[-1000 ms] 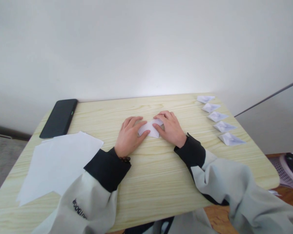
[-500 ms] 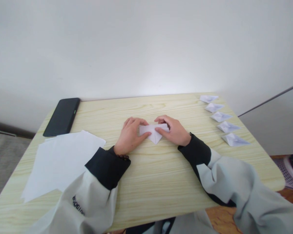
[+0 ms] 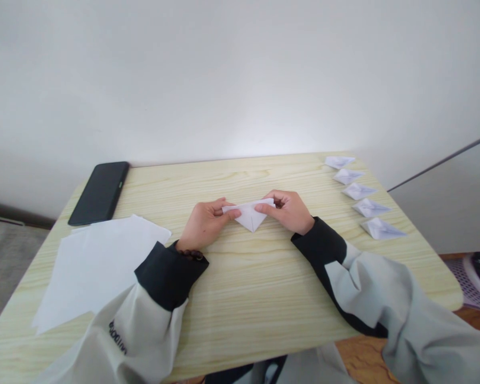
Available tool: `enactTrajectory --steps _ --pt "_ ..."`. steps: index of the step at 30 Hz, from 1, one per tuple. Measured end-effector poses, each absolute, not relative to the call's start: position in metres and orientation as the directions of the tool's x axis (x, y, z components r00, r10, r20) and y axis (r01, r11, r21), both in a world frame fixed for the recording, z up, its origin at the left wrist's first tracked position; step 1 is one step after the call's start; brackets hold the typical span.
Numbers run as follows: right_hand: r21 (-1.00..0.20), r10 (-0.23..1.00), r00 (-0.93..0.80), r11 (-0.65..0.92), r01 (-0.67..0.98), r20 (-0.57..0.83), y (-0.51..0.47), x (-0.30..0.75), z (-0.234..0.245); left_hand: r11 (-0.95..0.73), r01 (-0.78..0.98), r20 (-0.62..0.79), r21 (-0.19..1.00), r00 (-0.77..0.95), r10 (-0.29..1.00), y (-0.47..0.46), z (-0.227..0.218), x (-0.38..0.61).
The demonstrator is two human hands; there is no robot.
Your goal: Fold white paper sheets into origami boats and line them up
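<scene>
Between my two hands is a small folded white paper (image 3: 249,215), a triangle with its point toward me and a crease down its middle. My left hand (image 3: 206,221) pinches its left corner, thumb on the near face and fingers behind. The right corner is gripped the same way by my right hand (image 3: 291,210). Behind the paper, the fingertips are partly hidden. Whether the paper touches the table is hard to tell.
Loose white sheets (image 3: 104,266) lie on the wooden table (image 3: 240,298) at the left, with a black phone (image 3: 99,193) beyond them. Several folded paper boats (image 3: 370,207) form a row along the right side. A white wall (image 3: 232,80) rises behind the table.
Both hands have shifted outward to the corners of the folded paper, which now looks wider and more triangular. Its top edge was straighter and its left end blunter before.
</scene>
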State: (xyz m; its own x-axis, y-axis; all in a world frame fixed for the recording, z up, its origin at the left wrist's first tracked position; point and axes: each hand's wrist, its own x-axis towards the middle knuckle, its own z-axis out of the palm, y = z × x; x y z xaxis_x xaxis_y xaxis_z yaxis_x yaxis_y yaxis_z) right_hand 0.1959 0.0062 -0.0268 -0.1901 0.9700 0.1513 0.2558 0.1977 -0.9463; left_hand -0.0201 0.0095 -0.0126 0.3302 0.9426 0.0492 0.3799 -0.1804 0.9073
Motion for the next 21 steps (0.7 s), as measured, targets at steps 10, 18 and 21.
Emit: enactTrajectory --steps 10,18,21 --pt "-0.967 0.979 -0.171 0.147 0.209 0.112 0.0090 0.2018 -0.0235 -0.105 0.262 0.013 0.959 0.331 0.944 0.0098 -0.0079 -0.0240" --pt "-0.993 0.987 -0.149 0.077 0.087 0.064 0.0106 0.2011 -0.0226 -0.033 0.259 -0.029 0.965 0.232 0.972 0.0090 -0.0107 -0.0228" --pt "-0.997 0.991 -0.121 0.064 0.044 0.058 0.0113 0.2005 -0.0249 -0.039 0.170 -0.006 0.985 0.259 0.966 0.0080 -0.0113 -0.0213"
